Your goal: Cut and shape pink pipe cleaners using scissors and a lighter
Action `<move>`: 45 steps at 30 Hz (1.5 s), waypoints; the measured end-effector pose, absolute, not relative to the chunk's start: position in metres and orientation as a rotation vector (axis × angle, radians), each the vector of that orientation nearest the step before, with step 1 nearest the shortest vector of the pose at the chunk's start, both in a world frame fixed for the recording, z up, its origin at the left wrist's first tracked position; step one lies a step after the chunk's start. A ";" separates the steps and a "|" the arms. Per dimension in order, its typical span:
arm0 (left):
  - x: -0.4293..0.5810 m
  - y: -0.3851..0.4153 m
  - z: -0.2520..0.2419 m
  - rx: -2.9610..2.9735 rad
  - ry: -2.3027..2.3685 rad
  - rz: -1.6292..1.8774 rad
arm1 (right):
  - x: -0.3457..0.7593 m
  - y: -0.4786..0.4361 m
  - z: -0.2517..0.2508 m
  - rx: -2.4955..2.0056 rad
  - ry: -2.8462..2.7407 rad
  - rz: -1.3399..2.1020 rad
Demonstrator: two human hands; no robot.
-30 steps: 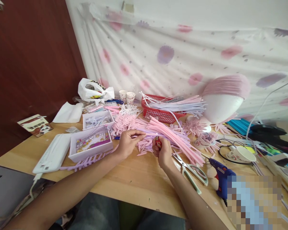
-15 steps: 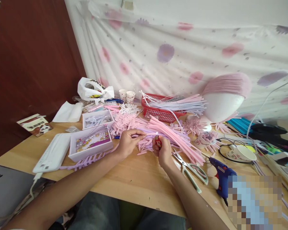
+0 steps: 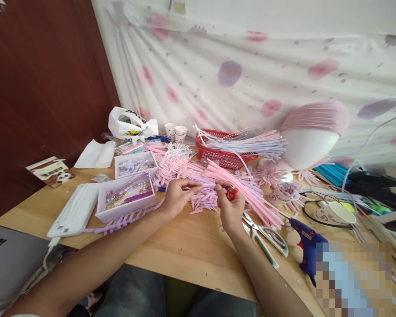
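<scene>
My left hand (image 3: 180, 198) pinches a short, pale pipe cleaner between thumb and fingertips. Most of that piece is lost against the pile behind it. Facing it, my right hand (image 3: 231, 207) keeps a red lighter (image 3: 232, 193) in its curled fingers, while thumb and index finger point toward the left fingertips. Beneath and behind the hands lie short lilac pipe cleaner pieces (image 3: 204, 199), a heap of folded pink pieces (image 3: 171, 169) and a bundle of long pink pipe cleaners (image 3: 251, 193).
Scissors (image 3: 265, 235) and a blue glue gun (image 3: 306, 242) lie at the right. White boxes of beads (image 3: 127, 211) and a white power bank (image 3: 74, 209) are at the left. Behind stand a red basket (image 3: 214, 155) and a white head form (image 3: 312, 145).
My right hand has shifted slightly right, and its thumb and index finger have opened out. The lighter has turned back into the palm; the bright spot at its tip is gone.
</scene>
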State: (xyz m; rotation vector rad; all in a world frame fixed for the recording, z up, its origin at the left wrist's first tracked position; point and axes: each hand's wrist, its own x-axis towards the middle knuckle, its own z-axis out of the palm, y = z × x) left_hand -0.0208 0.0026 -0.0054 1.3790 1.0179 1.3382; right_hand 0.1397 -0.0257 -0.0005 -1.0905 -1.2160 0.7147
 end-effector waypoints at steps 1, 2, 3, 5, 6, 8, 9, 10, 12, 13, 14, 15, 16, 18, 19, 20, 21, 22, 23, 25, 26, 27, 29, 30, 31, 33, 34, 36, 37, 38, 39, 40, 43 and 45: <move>-0.021 0.002 -0.004 1.374 1.015 1.334 | 0.140 -0.026 0.000 -1.099 -1.195 0.707; -0.021 0.001 -0.003 1.370 1.011 1.329 | 0.140 -0.025 0.000 -1.107 -1.186 0.702; -0.021 0.001 -0.001 1.366 1.006 1.323 | 0.140 -0.025 -0.001 -1.114 -1.190 0.701; -0.021 0.000 0.001 1.355 0.996 1.307 | 0.140 -0.025 -0.001 -1.127 -1.228 0.687; -0.021 -0.001 0.002 1.347 0.991 1.298 | 0.141 -0.025 -0.001 -1.135 -1.249 0.673; -0.020 -0.001 0.003 1.320 0.981 1.279 | 0.141 -0.025 -0.001 -1.156 -1.283 0.620; -0.020 -0.001 0.003 1.304 0.975 1.271 | 0.141 -0.025 -0.001 -1.166 -1.286 0.595; -0.020 -0.001 0.002 1.286 0.970 1.268 | 0.141 -0.025 -0.001 -1.173 -1.274 0.584; -0.020 -0.001 0.002 1.254 0.967 1.271 | 0.140 -0.024 -0.001 -1.175 -1.215 0.610; -0.020 -0.001 0.002 1.240 0.968 1.274 | 0.140 -0.024 -0.001 -1.171 -1.184 0.633; -0.020 -0.001 0.002 1.227 0.967 1.276 | 0.141 -0.024 0.000 -1.165 -1.165 0.651; -0.020 -0.001 0.002 1.214 0.965 1.276 | 0.141 -0.024 0.000 -1.155 -1.168 0.658; -0.020 -0.001 0.003 1.200 0.960 1.271 | 0.141 -0.024 0.001 -1.142 -1.188 0.652; -0.019 -0.001 0.003 1.167 0.947 1.255 | 0.141 -0.024 0.002 -1.124 -1.254 0.623; -0.019 -0.001 0.004 1.153 0.942 1.245 | 0.141 -0.024 0.002 -1.122 -1.285 0.605; -0.019 -0.001 0.004 1.141 0.938 1.237 | 0.141 -0.024 0.002 -1.131 -1.309 0.584; -0.019 -0.001 0.004 1.133 0.935 1.231 | 0.141 -0.025 0.002 -1.150 -1.324 0.562; -0.019 -0.001 0.004 1.129 0.931 1.225 | 0.141 -0.025 0.002 -1.174 -1.331 0.544; -0.018 -0.001 0.004 1.128 0.927 1.218 | 0.140 -0.025 0.002 -1.195 -1.335 0.536; -0.018 -0.001 0.002 1.124 0.921 1.203 | 0.140 -0.025 0.000 -1.218 -1.315 0.556; -0.018 0.000 0.001 1.121 0.923 1.197 | 0.140 -0.024 -0.001 -1.217 -1.289 0.576; -0.019 0.001 0.001 1.121 0.927 1.192 | 0.140 -0.024 -0.002 -1.210 -1.253 0.595; -0.021 0.003 -0.001 1.155 0.947 1.204 | 0.142 -0.022 -0.003 -1.199 -1.170 0.606; -0.022 0.004 -0.001 1.201 0.958 1.216 | 0.144 -0.020 -0.004 -1.199 -1.135 0.596; -0.024 0.006 0.000 1.267 0.971 1.226 | 0.145 -0.019 -0.005 -1.202 -1.110 0.581; -0.029 0.009 0.001 1.432 0.998 1.215 | 0.149 -0.016 -0.004 -1.211 -1.086 0.549; -0.031 0.010 0.003 1.515 1.007 1.183 | 0.151 -0.015 -0.004 -1.213 -1.080 0.536; -0.035 0.012 0.006 1.660 0.991 1.064 | 0.155 -0.013 -0.002 -1.213 -1.064 0.527; -0.036 0.012 0.007 1.714 0.968 0.985 | 0.156 -0.012 0.000 -1.210 -1.045 0.532; -0.038 0.012 0.009 1.761 0.939 0.902 | 0.157 -0.012 0.001 -1.207 -1.022 0.541; -0.038 0.011 0.010 1.802 0.919 0.829 | 0.158 -0.012 0.003 -1.207 -1.000 0.549; -0.039 0.010 0.011 1.845 0.911 0.767 | 0.159 -0.012 0.003 -1.210 -0.985 0.556; -0.039 0.004 0.013 2.025 0.946 0.626 | 0.160 -0.012 0.004 -1.229 -0.980 0.553; -0.039 0.001 0.015 2.172 0.975 0.533 | 0.161 -0.011 0.004 -1.237 -0.981 0.552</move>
